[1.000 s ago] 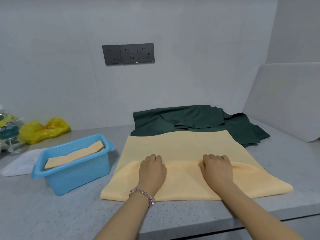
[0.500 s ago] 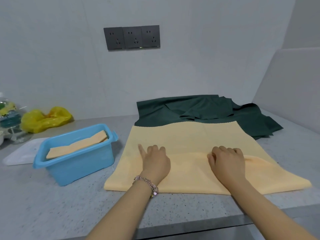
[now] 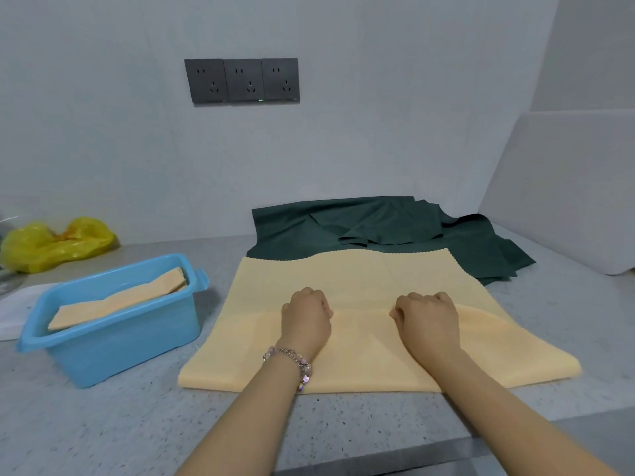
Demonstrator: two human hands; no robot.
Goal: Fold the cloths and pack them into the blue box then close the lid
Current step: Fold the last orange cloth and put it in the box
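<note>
**One cloth packed, one mid-fold, the green ones untouched**

One folded cloth is all I can count as done. By my reading the job is well short of halfway.

Largest item first: the yellow cloth [image 3: 378, 338] lies spread on the grey counter [image 3: 103, 424] directly in front of the operator. Its near part is doubled over, the folded flap's edge running across under both hands. The far part lies single, scalloped edge toward the wall and overlapping the green pile. The surface looks soft and mostly smooth, with a slight ripple along the far edge. I judge this cloth needs further folds before it will fit the box.

Behind it, the dark green cloths [image 3: 378, 225] lie loose and rumpled in a heap against the wall. I cannot tell how many. None is folded.

The blue box [image 3: 113, 341] stands open to the left of the yellow cloth, just apart from it. One folded orange cloth [image 3: 120, 302] rests inside, tilted against the far end.

A white flat piece [image 3: 13, 310] behind the box may be the lid; I cannot confirm this.

The left hand [image 3: 305, 316] and right hand [image 3: 427, 319] sit side by side on the flap's edge, fingers curled under. Both appear to grasp that edge, though the fingertips are hidden.
</note>
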